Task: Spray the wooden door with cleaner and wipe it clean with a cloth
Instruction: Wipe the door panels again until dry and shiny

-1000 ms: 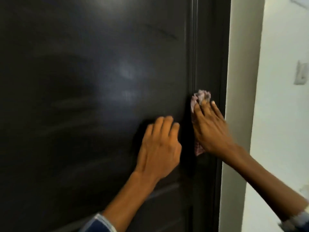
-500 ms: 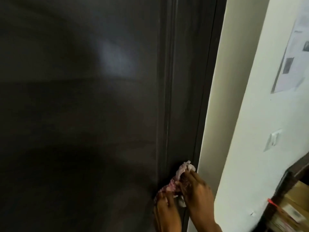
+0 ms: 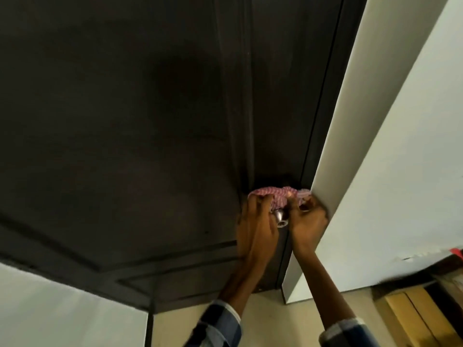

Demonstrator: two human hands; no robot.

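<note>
Hands: two; left hand [image 3: 258, 221] and right hand [image 3: 307, 220] side by side, fingers of both curled into the cloth, gripping it.
Cloth: one, pink-and-white striped cloth [image 3: 278, 194], crumpled, pressed to the door just above the fingertips.
Door: one dark wooden door [image 3: 125, 121], smooth, with grooved panel lines left of and below the hands.
Knob: one round, shiny metal knob [image 3: 355, 221] between the hands.
Wall: white wall [image 3: 388, 171], touching the right hand.
Sleeves: two, checked.

White wall [image 3: 400, 171], metal knob [image 3: 356, 218], cardboard boxes [image 3: 413, 314]
</note>
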